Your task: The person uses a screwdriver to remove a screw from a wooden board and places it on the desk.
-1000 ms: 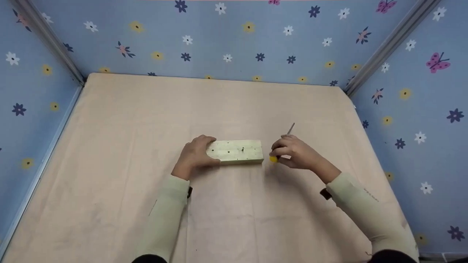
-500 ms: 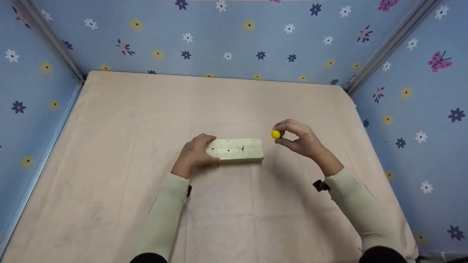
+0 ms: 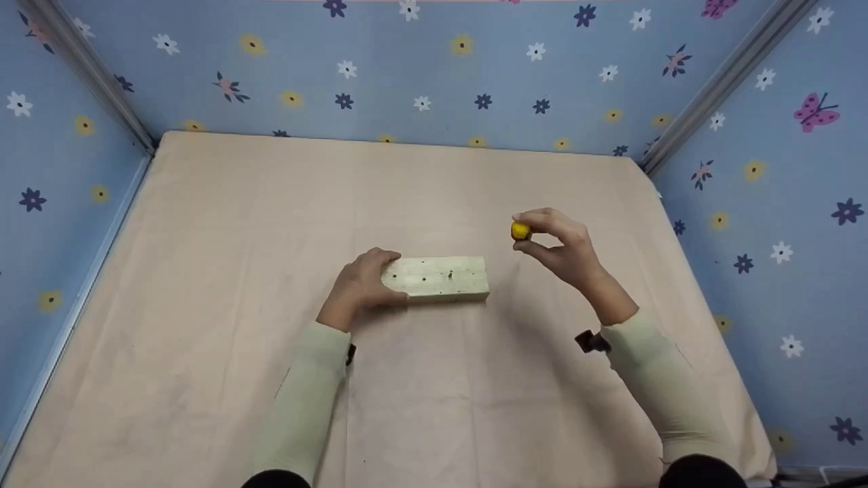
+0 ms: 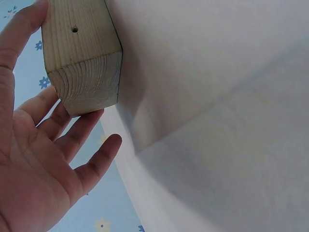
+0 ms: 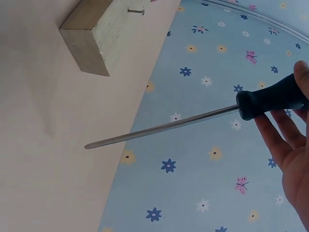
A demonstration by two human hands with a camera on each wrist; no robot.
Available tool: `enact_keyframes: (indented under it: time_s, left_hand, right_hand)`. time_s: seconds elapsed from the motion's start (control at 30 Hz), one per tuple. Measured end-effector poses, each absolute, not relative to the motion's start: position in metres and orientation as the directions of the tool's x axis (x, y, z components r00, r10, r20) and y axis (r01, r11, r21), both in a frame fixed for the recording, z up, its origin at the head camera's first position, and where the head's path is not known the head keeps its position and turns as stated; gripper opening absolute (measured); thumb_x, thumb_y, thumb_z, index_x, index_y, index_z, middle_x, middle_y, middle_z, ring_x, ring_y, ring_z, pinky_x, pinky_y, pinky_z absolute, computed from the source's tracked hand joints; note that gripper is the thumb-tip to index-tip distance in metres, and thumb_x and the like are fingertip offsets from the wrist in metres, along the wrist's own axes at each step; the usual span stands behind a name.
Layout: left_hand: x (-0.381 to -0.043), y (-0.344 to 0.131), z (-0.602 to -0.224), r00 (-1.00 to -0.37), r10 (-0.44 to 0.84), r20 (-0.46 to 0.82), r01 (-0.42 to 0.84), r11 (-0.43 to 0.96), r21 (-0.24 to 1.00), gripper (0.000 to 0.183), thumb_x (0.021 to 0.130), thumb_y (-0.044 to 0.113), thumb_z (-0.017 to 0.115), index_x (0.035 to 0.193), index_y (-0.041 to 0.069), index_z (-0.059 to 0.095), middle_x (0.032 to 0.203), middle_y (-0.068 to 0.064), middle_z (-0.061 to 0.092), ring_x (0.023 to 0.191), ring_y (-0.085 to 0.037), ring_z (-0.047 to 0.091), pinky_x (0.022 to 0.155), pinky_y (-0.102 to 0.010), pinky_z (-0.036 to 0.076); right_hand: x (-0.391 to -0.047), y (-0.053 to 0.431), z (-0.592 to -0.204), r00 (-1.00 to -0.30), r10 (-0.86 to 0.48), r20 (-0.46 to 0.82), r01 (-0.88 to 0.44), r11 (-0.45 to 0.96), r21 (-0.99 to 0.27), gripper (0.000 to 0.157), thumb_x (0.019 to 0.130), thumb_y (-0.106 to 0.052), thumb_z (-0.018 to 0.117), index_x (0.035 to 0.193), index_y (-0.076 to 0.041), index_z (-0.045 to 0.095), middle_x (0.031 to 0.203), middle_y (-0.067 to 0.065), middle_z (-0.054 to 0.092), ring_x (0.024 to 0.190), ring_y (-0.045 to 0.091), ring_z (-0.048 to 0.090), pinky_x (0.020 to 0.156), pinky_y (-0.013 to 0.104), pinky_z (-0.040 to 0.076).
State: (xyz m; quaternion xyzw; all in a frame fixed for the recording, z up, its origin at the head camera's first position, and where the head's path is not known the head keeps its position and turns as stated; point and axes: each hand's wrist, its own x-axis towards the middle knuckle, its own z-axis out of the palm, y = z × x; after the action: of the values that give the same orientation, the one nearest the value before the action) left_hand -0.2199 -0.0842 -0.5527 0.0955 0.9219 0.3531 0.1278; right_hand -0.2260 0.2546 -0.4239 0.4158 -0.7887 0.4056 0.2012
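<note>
A pale wooden block point(image 3: 437, 287) lies on the cloth-covered table, with several small holes in its top face. My left hand point(image 3: 361, 286) grips its left end, thumb along the near side and fingers on the far side. From the block's top, right of the middle, a screw point(image 5: 136, 11) sticks up. Between thumb and fingers, my right hand point(image 3: 561, 249) holds a screwdriver point(image 5: 270, 98) by its dark handle, yellow butt end point(image 3: 520, 231) up. Its metal shaft points down towards the table, to the right of the block, tip apart from the screw.
A beige cloth point(image 3: 271, 203) covers the table, with creases across it. Blue flower-patterned panels point(image 3: 420, 74) stand at the back and both sides, joined by grey metal posts point(image 3: 725, 88).
My right hand has risen away from the table and turned the screwdriver from shaft-away to shaft-down, yellow end up. My left hand and the block have stayed in place.
</note>
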Motion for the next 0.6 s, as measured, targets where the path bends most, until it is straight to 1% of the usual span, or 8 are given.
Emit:
enact_keyframes:
  time_s: [0.1, 0.2, 0.3, 0.37, 0.47, 0.6]
  left_hand:
    - [-0.220, -0.084, -0.554, -0.950, 0.265, -0.167, 0.083, 0.727, 0.681, 0.082, 0.067, 0.046, 0.082, 0.139, 0.019, 0.051, 0.133, -0.002, 0.054, 0.119, -0.023, 0.052, 0.103, -0.044, 0.040]
    - [-0.220, -0.084, -0.553, -0.952, 0.258, -0.165, 0.075, 0.719, 0.691, 0.082, 0.066, 0.045, 0.082, 0.138, 0.019, 0.052, 0.133, -0.001, 0.055, 0.118, -0.023, 0.053, 0.102, -0.044, 0.041]
    - [-0.220, -0.083, -0.553, -0.954, 0.254, -0.160, 0.076, 0.720, 0.690, 0.082, 0.066, 0.045, 0.082, 0.137, 0.019, 0.052, 0.131, 0.000, 0.055, 0.116, -0.022, 0.054, 0.101, -0.044, 0.042]
    - [-0.220, -0.083, -0.553, -0.954, 0.253, -0.162, 0.075, 0.723, 0.687, 0.081, 0.066, 0.046, 0.082, 0.137, 0.019, 0.052, 0.130, 0.000, 0.056, 0.116, -0.021, 0.054, 0.102, -0.044, 0.041]
    - [-0.220, -0.083, -0.553, -0.953, 0.256, -0.163, 0.079, 0.728, 0.681, 0.081, 0.067, 0.046, 0.082, 0.137, 0.019, 0.052, 0.129, -0.001, 0.056, 0.116, -0.022, 0.053, 0.102, -0.044, 0.041]
    - [-0.220, -0.083, -0.553, -0.952, 0.256, -0.167, 0.076, 0.727, 0.682, 0.082, 0.066, 0.046, 0.083, 0.137, 0.018, 0.052, 0.130, -0.001, 0.056, 0.117, -0.021, 0.053, 0.103, -0.045, 0.040]
  right_hand:
    - [-0.226, 0.252, -0.421, -0.569, -0.415, 0.710, -0.822, 0.299, -0.484, 0.045, 0.071, 0.011, 0.076, 0.114, 0.000, 0.063, 0.100, 0.015, 0.065, 0.096, 0.006, 0.063, 0.080, 0.018, 0.054]
    - [-0.226, 0.247, -0.417, -0.540, -0.326, 0.776, -0.841, 0.248, -0.480, 0.044, 0.071, 0.014, 0.075, 0.111, 0.002, 0.061, 0.099, 0.015, 0.064, 0.094, 0.008, 0.064, 0.077, 0.020, 0.056]
    - [-0.226, 0.241, -0.412, -0.496, -0.236, 0.836, -0.867, 0.189, -0.461, 0.037, 0.074, 0.008, 0.076, 0.107, 0.006, 0.061, 0.099, 0.010, 0.065, 0.090, 0.010, 0.065, 0.074, 0.021, 0.056]
    - [-0.225, 0.236, -0.409, -0.477, -0.179, 0.860, -0.877, 0.152, -0.455, 0.034, 0.076, 0.001, 0.077, 0.105, 0.008, 0.060, 0.099, 0.007, 0.066, 0.088, 0.011, 0.066, 0.073, 0.021, 0.056]
    - [-0.224, 0.228, -0.406, -0.462, -0.113, 0.879, -0.886, 0.110, -0.451, 0.036, 0.078, -0.008, 0.077, 0.103, 0.010, 0.059, 0.098, 0.006, 0.065, 0.084, 0.013, 0.066, 0.071, 0.022, 0.057]
    - [-0.221, 0.220, -0.406, -0.467, -0.088, 0.880, -0.883, 0.094, -0.459, 0.039, 0.080, -0.013, 0.077, 0.104, 0.012, 0.058, 0.097, 0.005, 0.065, 0.080, 0.012, 0.068, 0.069, 0.022, 0.057]
